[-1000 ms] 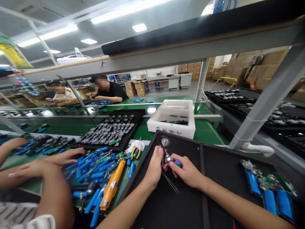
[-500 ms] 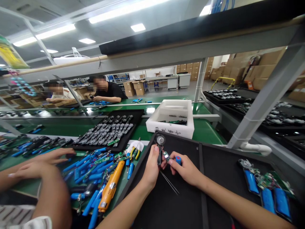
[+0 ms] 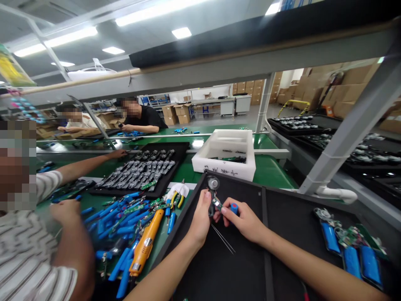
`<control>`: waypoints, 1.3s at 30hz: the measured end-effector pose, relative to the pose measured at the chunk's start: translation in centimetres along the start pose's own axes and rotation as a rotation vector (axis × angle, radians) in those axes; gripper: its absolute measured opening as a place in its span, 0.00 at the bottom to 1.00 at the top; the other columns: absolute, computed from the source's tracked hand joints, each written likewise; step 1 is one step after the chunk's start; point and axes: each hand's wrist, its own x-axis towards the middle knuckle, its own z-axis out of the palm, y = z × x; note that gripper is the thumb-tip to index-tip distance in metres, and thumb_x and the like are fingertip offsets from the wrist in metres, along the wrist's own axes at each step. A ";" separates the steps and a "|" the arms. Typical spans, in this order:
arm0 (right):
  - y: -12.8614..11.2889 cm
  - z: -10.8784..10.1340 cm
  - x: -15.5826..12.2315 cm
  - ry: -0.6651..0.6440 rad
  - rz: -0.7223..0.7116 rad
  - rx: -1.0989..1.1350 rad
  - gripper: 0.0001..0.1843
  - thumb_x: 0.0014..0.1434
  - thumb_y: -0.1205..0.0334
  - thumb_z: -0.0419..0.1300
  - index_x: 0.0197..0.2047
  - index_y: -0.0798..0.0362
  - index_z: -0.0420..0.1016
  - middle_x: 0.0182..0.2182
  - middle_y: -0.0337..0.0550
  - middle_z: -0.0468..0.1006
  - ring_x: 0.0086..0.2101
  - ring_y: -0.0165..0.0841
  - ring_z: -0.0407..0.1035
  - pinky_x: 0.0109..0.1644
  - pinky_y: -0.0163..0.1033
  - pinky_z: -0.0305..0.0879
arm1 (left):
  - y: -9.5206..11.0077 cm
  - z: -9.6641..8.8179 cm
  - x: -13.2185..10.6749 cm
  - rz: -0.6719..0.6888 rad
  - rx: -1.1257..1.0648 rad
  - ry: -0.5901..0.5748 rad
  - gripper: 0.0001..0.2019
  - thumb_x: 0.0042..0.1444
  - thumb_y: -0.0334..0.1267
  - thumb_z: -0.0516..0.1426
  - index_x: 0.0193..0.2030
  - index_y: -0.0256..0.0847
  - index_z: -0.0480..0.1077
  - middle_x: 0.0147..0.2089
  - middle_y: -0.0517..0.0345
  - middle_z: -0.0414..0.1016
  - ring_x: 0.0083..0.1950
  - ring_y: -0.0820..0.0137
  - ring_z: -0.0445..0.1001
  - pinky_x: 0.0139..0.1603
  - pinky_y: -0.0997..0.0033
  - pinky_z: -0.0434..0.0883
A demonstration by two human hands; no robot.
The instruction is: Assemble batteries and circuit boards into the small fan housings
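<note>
Far left: co-worker in a striped shirt, one arm stretched to the far left of a rear tray bearing rows of grey housings; the other hand is low among loose parts, grip blurred, cannot tell. On the green worktop, a heap of blue cells mixed with circuit boards. Orange power screwdriver lies slantwise at the heap's right side. Past its upper end, yellow-handled pliers.

Centre: left hand closed around a dark housing, round grey head up, clear of the fingers. Small green board just right of it, between the hands, at the right fingertips. Thin wires slant down below, over a divided black tray. White foam box beyond, handwriting on its near wall, boards inside. Right hand curled, gripping a single blue cell, red-marked end showing.

Right: in the tray's right compartment, part-built units, blue bodies side by side, boards at their upper ends.
</note>
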 end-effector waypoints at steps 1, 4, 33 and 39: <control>0.0 0.0 0.0 -0.001 0.008 0.016 0.18 0.72 0.48 0.54 0.38 0.52 0.73 0.28 0.40 0.81 0.32 0.34 0.75 0.43 0.39 0.68 | 0.0 0.0 0.0 0.004 -0.007 0.010 0.18 0.68 0.57 0.51 0.43 0.42 0.63 0.30 0.65 0.64 0.23 0.78 0.60 0.25 0.76 0.60; 0.0 0.0 0.1 0.010 0.054 0.082 0.20 0.71 0.44 0.53 0.41 0.52 0.74 0.32 0.42 0.81 0.33 0.34 0.74 0.37 0.37 0.68 | 0.3 0.0 0.1 0.015 -0.068 0.049 0.18 0.68 0.57 0.52 0.44 0.42 0.63 0.30 0.65 0.64 0.24 0.78 0.61 0.26 0.76 0.62; 0.2 0.2 0.2 -0.144 0.084 0.035 0.17 0.73 0.51 0.52 0.46 0.53 0.76 0.31 0.38 0.77 0.32 0.31 0.69 0.39 0.35 0.66 | 0.8 -0.9 0.5 0.115 -0.008 0.213 0.16 0.69 0.55 0.52 0.42 0.42 0.63 0.33 0.62 0.65 0.30 0.76 0.61 0.29 0.78 0.62; -0.2 0.3 0.1 -0.150 0.012 -0.114 0.13 0.70 0.52 0.58 0.46 0.52 0.78 0.34 0.38 0.77 0.33 0.31 0.68 0.38 0.34 0.63 | 0.6 -0.4 0.2 0.095 0.080 0.155 0.15 0.69 0.54 0.51 0.45 0.45 0.63 0.35 0.62 0.65 0.34 0.74 0.61 0.35 0.77 0.63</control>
